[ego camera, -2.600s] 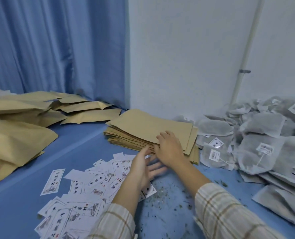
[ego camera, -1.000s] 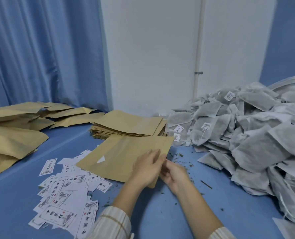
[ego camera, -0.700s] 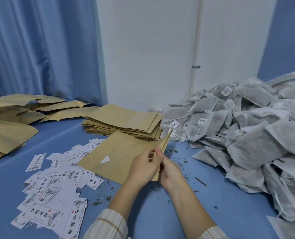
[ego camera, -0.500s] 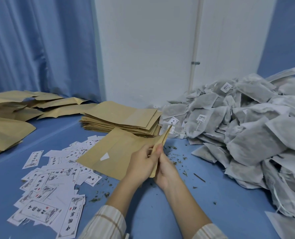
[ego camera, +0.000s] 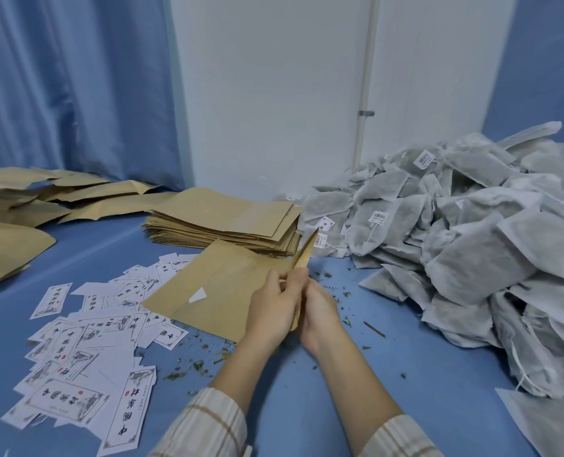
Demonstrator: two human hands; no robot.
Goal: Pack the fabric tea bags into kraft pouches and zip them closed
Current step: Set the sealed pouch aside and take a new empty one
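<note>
The kraft pouch (ego camera: 221,288) lies flat over the blue table (ego camera: 389,374), tan, creased, its right edge lifted. My left hand (ego camera: 274,311) pinches that edge; my right hand (ego camera: 320,313) grips it too. Grey tea bags (ego camera: 471,245) are heaped right.

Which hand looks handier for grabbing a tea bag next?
Probably the right hand: the grey fabric tea bag heap lies on its side, while the left hand pinches the flat kraft pouch.

1. Left hand (ego camera: 272,306) reaches forward, back of hand up, fingers (ego camera: 290,285) curled, pinching a flat pouch edge.
2. Right hand (ego camera: 320,311) lies pressed against the left, gripping the same edge.
3. Both forearms bare, plaid sleeves pushed back.
</note>
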